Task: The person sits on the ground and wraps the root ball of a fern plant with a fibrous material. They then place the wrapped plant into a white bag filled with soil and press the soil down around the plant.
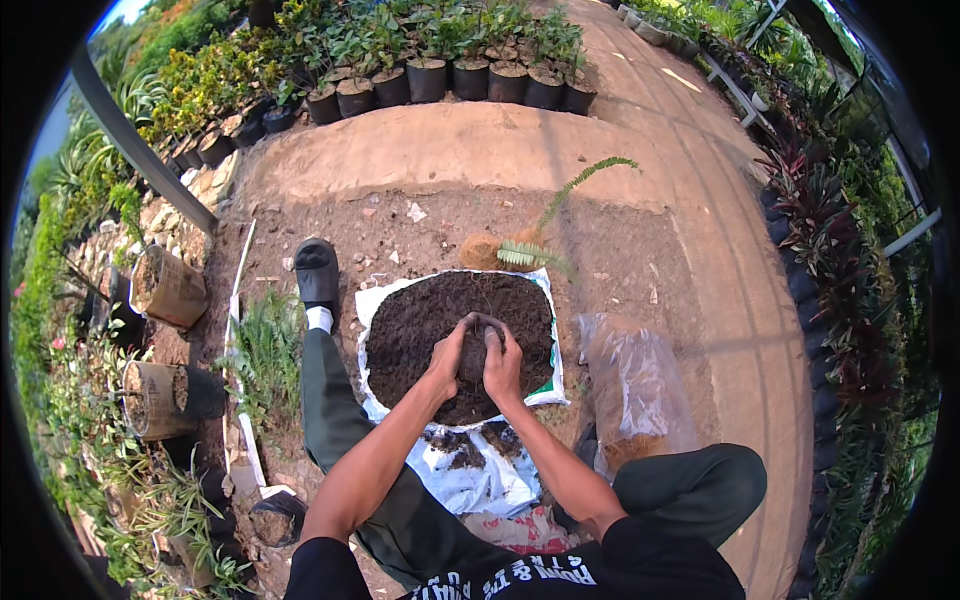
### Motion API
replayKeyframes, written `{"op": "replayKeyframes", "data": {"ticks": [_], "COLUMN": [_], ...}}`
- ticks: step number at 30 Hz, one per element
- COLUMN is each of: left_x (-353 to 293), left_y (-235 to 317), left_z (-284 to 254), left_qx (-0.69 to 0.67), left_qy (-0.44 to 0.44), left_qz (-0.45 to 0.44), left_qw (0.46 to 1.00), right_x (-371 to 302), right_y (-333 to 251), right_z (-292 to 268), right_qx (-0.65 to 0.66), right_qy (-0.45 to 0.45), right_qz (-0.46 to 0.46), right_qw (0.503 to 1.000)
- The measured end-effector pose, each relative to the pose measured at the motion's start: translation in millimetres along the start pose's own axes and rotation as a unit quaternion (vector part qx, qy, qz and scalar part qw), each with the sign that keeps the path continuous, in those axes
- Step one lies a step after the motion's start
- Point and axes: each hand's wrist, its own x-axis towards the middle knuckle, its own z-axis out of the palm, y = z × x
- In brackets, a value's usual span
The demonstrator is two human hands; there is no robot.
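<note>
My left hand [452, 353] and my right hand [503, 368] meet at the fingertips over an open white sack [551, 388]. Dark, loose soil [410, 325] fills it. Both hands curve round a clump of soil [473, 362] between the palms, and dirt coats the fingers. The clump's underside blends into the soil below. Just beyond the sack's far rim sit a brown fibre ball [480, 252] and a small fern [522, 254] with one long frond arching up to the right.
A clear plastic bag [640, 385] with brown fibre in it lies right of the sack. My shoe [317, 272] rests to the left. Potted plants [427, 80] line the far side, with tipped pots [168, 288] at left. Dark red-leaved plants [815, 230] border the path at right.
</note>
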Motion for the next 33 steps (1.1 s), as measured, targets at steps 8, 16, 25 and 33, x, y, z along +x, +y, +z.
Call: {"op": "replayKeyframes", "data": {"ticks": [8, 16, 25, 33], "left_x": [5, 25, 17, 24], "left_y": [1, -36, -33, -28], "left_z": [-3, -21, -16, -13], "left_qx": [0.022, -0.044, -0.002, -0.021], "left_qy": [0.055, 0.022, 0.067, 0.029], "left_qz": [-0.023, -0.042, -0.094, -0.096], "left_qw": [0.998, 0.998, 0.993, 0.995], "right_x": [12, -13, -7, -6], "right_y": [20, 25, 29, -6], "right_z": [2, 15, 8, -4], "right_qx": [0.000, -0.056, -0.089, -0.101], "right_qy": [-0.010, 0.063, 0.035, -0.002], "right_qz": [-0.042, 0.003, 0.028, -0.033], "right_qw": [0.999, 0.996, 0.995, 0.994]}}
